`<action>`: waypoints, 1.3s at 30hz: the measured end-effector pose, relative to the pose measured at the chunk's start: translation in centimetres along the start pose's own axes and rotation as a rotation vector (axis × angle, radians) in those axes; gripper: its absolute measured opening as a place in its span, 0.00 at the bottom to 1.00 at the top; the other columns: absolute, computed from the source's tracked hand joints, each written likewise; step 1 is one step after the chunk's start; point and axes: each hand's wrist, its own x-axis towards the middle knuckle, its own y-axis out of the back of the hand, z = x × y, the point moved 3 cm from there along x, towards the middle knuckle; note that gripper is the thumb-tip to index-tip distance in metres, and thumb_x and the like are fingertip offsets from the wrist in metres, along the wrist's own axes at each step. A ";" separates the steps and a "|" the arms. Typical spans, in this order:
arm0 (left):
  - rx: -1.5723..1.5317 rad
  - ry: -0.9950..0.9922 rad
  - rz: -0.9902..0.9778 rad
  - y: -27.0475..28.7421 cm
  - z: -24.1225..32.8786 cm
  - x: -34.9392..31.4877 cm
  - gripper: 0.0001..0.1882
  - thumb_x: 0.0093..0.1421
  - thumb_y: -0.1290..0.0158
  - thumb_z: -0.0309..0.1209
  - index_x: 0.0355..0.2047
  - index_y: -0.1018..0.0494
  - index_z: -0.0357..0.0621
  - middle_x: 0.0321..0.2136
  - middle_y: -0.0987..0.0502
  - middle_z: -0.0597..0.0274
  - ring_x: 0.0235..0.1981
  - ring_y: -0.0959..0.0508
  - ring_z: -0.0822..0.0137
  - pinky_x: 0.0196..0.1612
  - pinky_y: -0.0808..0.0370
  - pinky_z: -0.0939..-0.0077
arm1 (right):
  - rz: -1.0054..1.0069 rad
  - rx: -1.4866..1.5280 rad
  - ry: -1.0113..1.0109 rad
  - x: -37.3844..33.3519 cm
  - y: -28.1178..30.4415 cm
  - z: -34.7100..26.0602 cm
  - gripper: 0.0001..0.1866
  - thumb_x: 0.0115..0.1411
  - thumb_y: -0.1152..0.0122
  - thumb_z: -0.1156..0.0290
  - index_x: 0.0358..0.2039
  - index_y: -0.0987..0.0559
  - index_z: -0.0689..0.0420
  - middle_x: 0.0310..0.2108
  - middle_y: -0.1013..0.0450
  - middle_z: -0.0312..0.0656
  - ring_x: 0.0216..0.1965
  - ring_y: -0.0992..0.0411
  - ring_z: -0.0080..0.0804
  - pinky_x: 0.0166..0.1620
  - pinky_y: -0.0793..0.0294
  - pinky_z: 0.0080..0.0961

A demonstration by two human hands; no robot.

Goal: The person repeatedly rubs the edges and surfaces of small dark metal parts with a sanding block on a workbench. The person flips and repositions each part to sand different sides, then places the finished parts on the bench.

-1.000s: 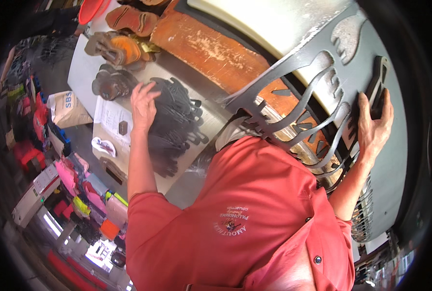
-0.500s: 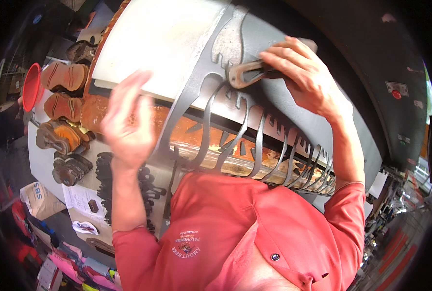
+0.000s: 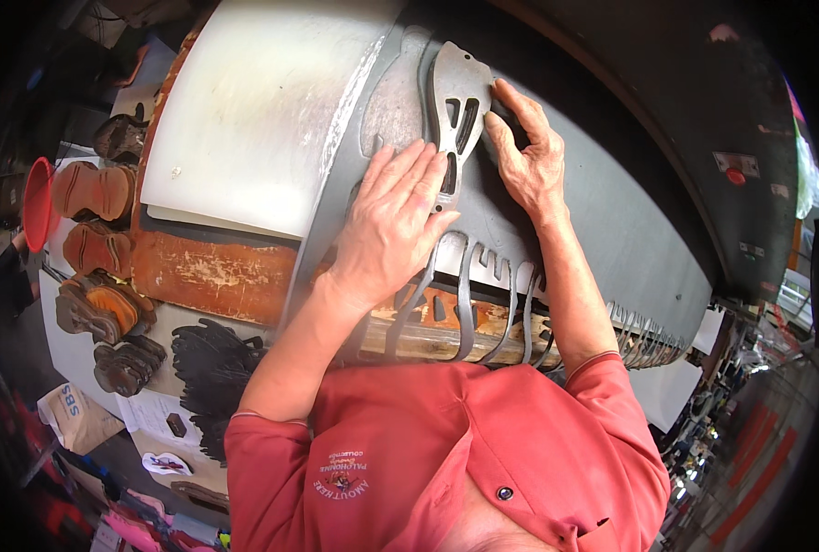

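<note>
A grey metal cutting die (image 3: pixel 466 87), sole-shaped with long slots, lies flat on a dark grey sheet (image 3: pixel 603 221). My left hand (image 3: pixel 386 216) lies with straight fingers over the die's near end and left edge, hiding part of it. At the right edge of the die, my right hand (image 3: pixel 531 156) touches with its fingertips and thumb, its fingers apart. Just left of the die, a sole-shaped cut-out (image 3: pixel 396 106) shows in the sheet. Thin curved strips (image 3: pixel 466 313) of the sheet hang over its near edge.
A white cutting board (image 3: pixel 253 110) lies to the left on a worn brown surface (image 3: pixel 216 276). Further left are stacks of brown sole-shaped pieces (image 3: pixel 92 191), a red bowl (image 3: pixel 38 204) and dark cut pieces (image 3: pixel 209 363). A dark machine body with a red button (image 3: pixel 734 175) stands at the right.
The die, tilted up in my right hand before, now lies flat on the sheet. My left hand has moved right from over the board onto the die. My right hand has loosened around it.
</note>
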 end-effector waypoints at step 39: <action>0.072 -0.062 0.242 -1.1 -3.0 1.0 0.07 0.59 0.35 0.25 0.28 0.24 0.43 0.24 0.22 0.61 0.28 0.22 0.57 0.31 0.24 0.62 | 0.059 -0.010 -0.030 2.4 1.4 1.7 0.15 0.67 0.32 0.70 0.53 0.17 0.60 0.49 0.18 0.48 0.51 0.20 0.40 0.57 0.23 0.34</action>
